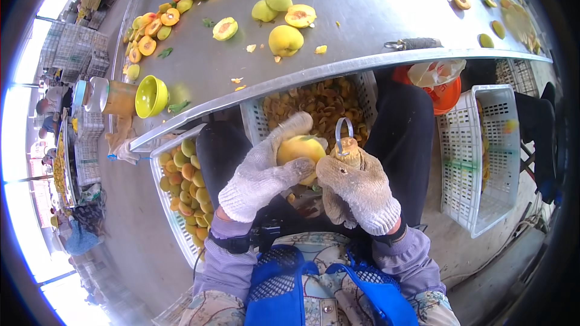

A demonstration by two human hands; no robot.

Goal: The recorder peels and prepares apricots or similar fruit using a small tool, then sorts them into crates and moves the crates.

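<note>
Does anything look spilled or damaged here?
Fruit scraps lie loose on the metal table, apart from the heaped fruit. The right glove is browner than the left glove, with a dark spot, possibly a hole.

Blown-out daylight left, glare on metal table (pixel 362 24) — bent, dark edges

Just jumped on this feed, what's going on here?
A seated person in knitted gloves is handling fruit at a metal table. The left hand holds a yellow fruit; the right hand, close beside it, grips a tool with a metal loop, the loop clear of the fruit. Whole and halved fruit lie on the table, a crate between the knees holds fruit pieces, and whole fruit fills another crate on the left.
</note>
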